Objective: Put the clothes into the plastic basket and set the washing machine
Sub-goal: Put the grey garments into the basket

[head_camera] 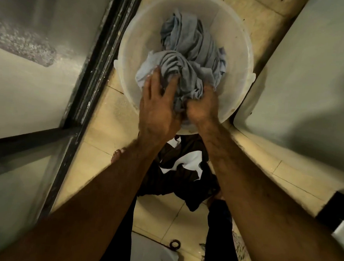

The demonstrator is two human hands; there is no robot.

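Observation:
A round translucent white plastic basket (238, 53) stands on the tiled floor ahead of me. A bundle of grey-blue clothes (191, 49) lies twisted inside it. My left hand (158, 106) lies on the near part of the bundle with its fingers spread and straight. My right hand (203, 106) is curled into the cloth at the basket's near side and grips a fold. A black garment with white patches (181, 168) lies on the floor just below the basket, between my forearms.
A dark metal door frame (102, 67) with frosted glass runs along the left. A white appliance side or wall (315, 79) rises on the right. My legs and a foot (116, 154) stand on the beige tiles. A small dark ring (175, 244) lies near the bottom.

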